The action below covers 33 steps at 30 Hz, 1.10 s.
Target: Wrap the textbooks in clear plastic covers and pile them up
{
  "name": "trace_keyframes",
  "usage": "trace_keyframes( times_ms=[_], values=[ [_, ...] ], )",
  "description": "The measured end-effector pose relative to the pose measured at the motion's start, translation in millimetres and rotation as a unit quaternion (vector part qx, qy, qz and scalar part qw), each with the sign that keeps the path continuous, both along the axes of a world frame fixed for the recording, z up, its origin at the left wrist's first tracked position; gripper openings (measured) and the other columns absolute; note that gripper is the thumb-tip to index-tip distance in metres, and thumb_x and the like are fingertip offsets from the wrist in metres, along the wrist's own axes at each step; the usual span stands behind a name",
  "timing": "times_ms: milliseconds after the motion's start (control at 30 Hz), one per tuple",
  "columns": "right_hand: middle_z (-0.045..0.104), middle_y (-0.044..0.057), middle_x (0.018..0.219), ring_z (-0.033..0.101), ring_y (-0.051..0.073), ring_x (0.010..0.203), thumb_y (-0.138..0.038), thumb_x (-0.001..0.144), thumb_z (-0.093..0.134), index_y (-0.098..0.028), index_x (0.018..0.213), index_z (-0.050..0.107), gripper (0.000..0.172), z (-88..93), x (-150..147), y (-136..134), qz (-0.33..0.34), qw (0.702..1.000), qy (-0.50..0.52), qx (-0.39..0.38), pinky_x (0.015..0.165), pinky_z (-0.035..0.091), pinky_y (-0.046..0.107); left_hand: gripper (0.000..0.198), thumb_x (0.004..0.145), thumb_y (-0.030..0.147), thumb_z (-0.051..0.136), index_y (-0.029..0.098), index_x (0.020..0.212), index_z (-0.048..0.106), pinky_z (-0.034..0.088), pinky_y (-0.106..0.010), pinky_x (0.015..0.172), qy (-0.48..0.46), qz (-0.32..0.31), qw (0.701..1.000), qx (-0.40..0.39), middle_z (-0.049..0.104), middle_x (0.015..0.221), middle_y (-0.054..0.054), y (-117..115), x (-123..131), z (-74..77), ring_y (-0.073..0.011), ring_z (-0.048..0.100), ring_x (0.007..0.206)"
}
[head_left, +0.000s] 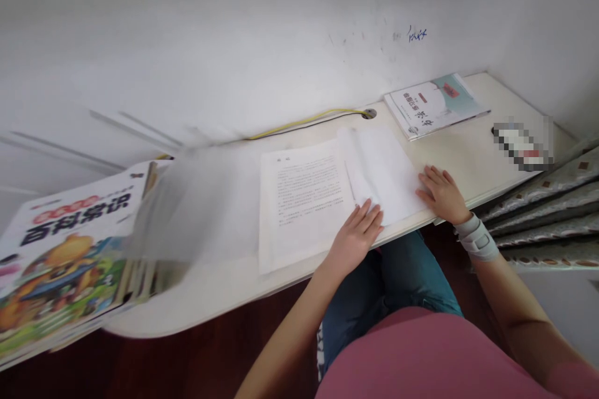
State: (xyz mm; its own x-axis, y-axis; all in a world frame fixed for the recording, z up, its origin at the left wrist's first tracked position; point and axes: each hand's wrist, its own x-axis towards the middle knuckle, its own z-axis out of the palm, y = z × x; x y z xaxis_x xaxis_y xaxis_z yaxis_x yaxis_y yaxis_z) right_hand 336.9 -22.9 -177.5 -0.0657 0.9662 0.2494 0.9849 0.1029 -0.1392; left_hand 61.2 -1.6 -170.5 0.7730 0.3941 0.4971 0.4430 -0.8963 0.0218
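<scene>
A printed page (304, 199) covered in lines of text lies on the white desk, with a blank white sheet (384, 168) to its right. My left hand (358, 234) rests flat at the near edge where the two meet, fingers stretched out. At the right edge of the blank sheet lies my right hand (440, 193), palm down with its fingers apart, a grey band around the wrist. Whether the page and sheet belong to one open booklet, I cannot tell.
Picture books (70, 249) are stacked at the left, beside a blurred translucent sheet (201, 212). A booklet (435, 106) lies at the back right, near a pixelated object (524, 146). Yellow and black cables (304, 123) run along the wall. A patterned curtain (552, 199) hangs at right.
</scene>
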Motion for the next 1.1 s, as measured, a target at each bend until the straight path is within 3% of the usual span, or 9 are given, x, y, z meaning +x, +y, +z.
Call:
trace_keyframes(
  times_ms=[100, 200, 300, 400, 533, 667, 833, 967, 1100],
  values=[
    [0.047, 0.018, 0.141, 0.039, 0.029, 0.134, -0.041, 0.095, 0.036, -0.011, 0.127, 0.055, 0.047, -0.4, 0.2, -0.1, 0.002, 1.0, 0.002, 0.004, 0.108, 0.03, 0.048, 0.032, 0.094, 0.023, 0.047, 0.015, 0.123, 0.058, 0.04, -0.048, 0.108, 0.033, -0.015, 0.999, -0.039, 0.064, 0.124, -0.012, -2.7, -2.1, 8.1, -0.025, 0.043, 0.132],
    [0.048, 0.018, 0.141, 0.039, 0.029, 0.134, -0.041, 0.095, 0.037, -0.012, 0.128, 0.054, 0.047, -0.9, 0.9, 0.1, 0.005, 1.0, 0.003, 0.003, 0.107, 0.031, 0.049, 0.038, 0.096, 0.033, 0.041, 0.021, 0.13, 0.053, 0.032, -0.053, 0.112, 0.024, 0.017, 0.994, -0.102, 0.054, 0.137, -0.01, 8.4, -5.2, 19.3, -0.026, 0.032, 0.139],
    [0.048, 0.018, 0.141, 0.039, 0.029, 0.134, -0.041, 0.095, 0.037, -0.012, 0.127, 0.055, 0.046, -0.7, 1.4, 0.5, 0.006, 1.0, 0.002, 0.002, 0.107, 0.032, 0.049, 0.051, 0.097, 0.042, 0.032, 0.023, 0.145, 0.034, 0.029, -0.052, 0.113, -0.026, 0.105, 0.977, -0.185, 0.031, 0.153, -0.01, 40.1, -2.5, 22.8, -0.0266, 0.019, 0.144],
    [0.049, 0.018, 0.14, 0.04, 0.029, 0.133, -0.04, 0.095, 0.037, -0.012, 0.127, 0.055, 0.046, 0.1, 1.8, 0.8, 0.007, 1.0, 0.0, 0.007, 0.107, 0.032, 0.049, 0.066, 0.094, 0.054, 0.031, 0.018, 0.149, 0.022, 0.029, -0.05, 0.112, -0.021, 0.181, 0.943, -0.278, 0.017, 0.157, -0.015, 81.6, 8.0, 15.7, -0.0315, 0.017, 0.143],
    [0.048, 0.018, 0.141, 0.04, 0.03, 0.133, -0.042, 0.096, 0.036, -0.011, 0.128, 0.055, 0.048, 1.0, 1.9, 1.1, 0.008, 1.0, -0.002, 0.009, 0.107, 0.032, 0.048, 0.077, 0.089, 0.06, 0.038, 0.013, 0.148, 0.024, 0.023, -0.057, 0.111, 0.031, 0.191, 0.93, -0.312, 0.01, 0.157, -0.021, 117.3, 27.2, 4.2, -0.0395, 0.008, 0.143],
    [0.048, 0.019, 0.141, 0.041, 0.03, 0.133, -0.042, 0.095, 0.037, -0.011, 0.128, 0.055, 0.049, 0.9, 1.7, 0.9, 0.01, 1.0, 0.002, 0.01, 0.107, 0.031, 0.048, 0.07, 0.088, 0.049, 0.046, 0.013, 0.145, 0.03, 0.024, -0.063, 0.107, 0.079, 0.207, 0.929, -0.295, 0.007, 0.157, -0.021, 119.1, 43.8, 3.9, -0.0453, 0.009, 0.141],
    [0.048, 0.019, 0.141, 0.041, 0.03, 0.133, -0.043, 0.096, 0.035, -0.011, 0.128, 0.055, 0.049, 1.0, 1.5, 0.6, 0.012, 1.0, -0.001, 0.012, 0.107, 0.032, 0.048, 0.056, 0.088, 0.044, 0.047, 0.014, 0.135, 0.046, 0.023, -0.069, 0.104, 0.146, 0.235, 0.92, -0.279, 0.007, 0.158, -0.019, 108.6, 49.5, 19.5, -0.0503, 0.007, 0.14],
    [0.047, 0.02, 0.141, 0.04, 0.03, 0.133, -0.044, 0.095, 0.036, -0.01, 0.128, 0.055, 0.05, 0.8, 1.7, 0.8, 0.015, 1.0, -0.008, 0.004, 0.107, 0.031, 0.048, 0.051, 0.089, 0.046, 0.045, 0.018, 0.131, 0.052, 0.013, -0.075, 0.104, 0.182, 0.23, 0.922, -0.251, 0.006, 0.159, -0.014, 107.4, 49.7, 31.7, -0.0479, -0.003, 0.141],
    [0.046, 0.019, 0.143, 0.039, 0.03, 0.134, -0.044, 0.095, 0.037, -0.012, 0.129, 0.054, 0.05, -0.2, 1.7, 0.5, 0.017, 1.0, -0.008, 0.001, 0.107, 0.03, 0.049, 0.052, 0.09, 0.046, 0.043, 0.018, 0.132, 0.05, 0.01, -0.075, 0.104, 0.203, 0.224, 0.917, -0.26, 0.002, 0.159, -0.013, 111.4, 56.1, 33.9, -0.0461, -0.006, 0.142]
  ],
)
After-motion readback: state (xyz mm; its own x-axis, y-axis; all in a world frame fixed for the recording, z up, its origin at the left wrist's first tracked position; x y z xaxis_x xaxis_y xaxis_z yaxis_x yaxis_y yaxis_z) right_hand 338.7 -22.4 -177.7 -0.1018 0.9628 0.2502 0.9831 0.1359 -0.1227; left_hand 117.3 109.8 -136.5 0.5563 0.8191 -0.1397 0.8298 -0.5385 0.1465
